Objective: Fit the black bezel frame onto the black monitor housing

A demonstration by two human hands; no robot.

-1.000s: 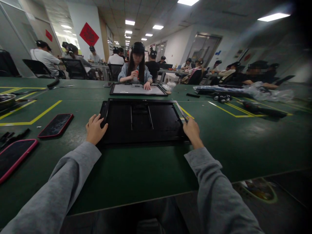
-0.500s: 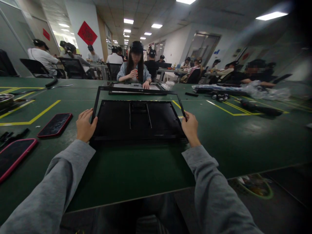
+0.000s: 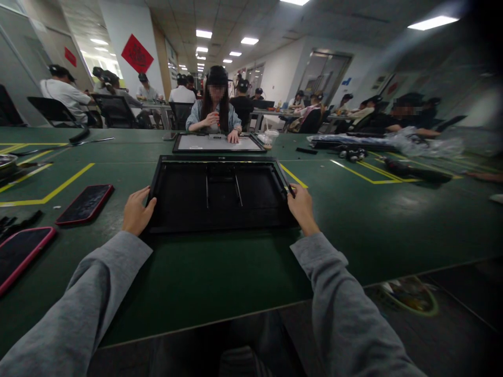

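A black monitor back shell (image 3: 220,198) lies flat on the green table (image 3: 220,272) straight ahead of me. A thin black bezel frame (image 3: 218,158) sits around its rim. My left hand (image 3: 136,212) is closed on the frame's left edge near the front corner. The frame's right edge is gripped by my right hand (image 3: 302,208), fingers curled over it. Both grey sleeves reach in from the bottom.
A red-cased phone (image 3: 84,204) and a pink-cased phone (image 3: 21,254) lie at the left. A person (image 3: 214,107) sits opposite at a white panel (image 3: 218,143). Yellow tape lines (image 3: 58,184) mark the table. A black tool (image 3: 416,173) and a plastic bag (image 3: 424,144) lie at the right.
The bezel frame, lifted with its far edge raised half a second ago, has come down onto the shell. Both hands stayed on its side edges and moved slightly toward me.
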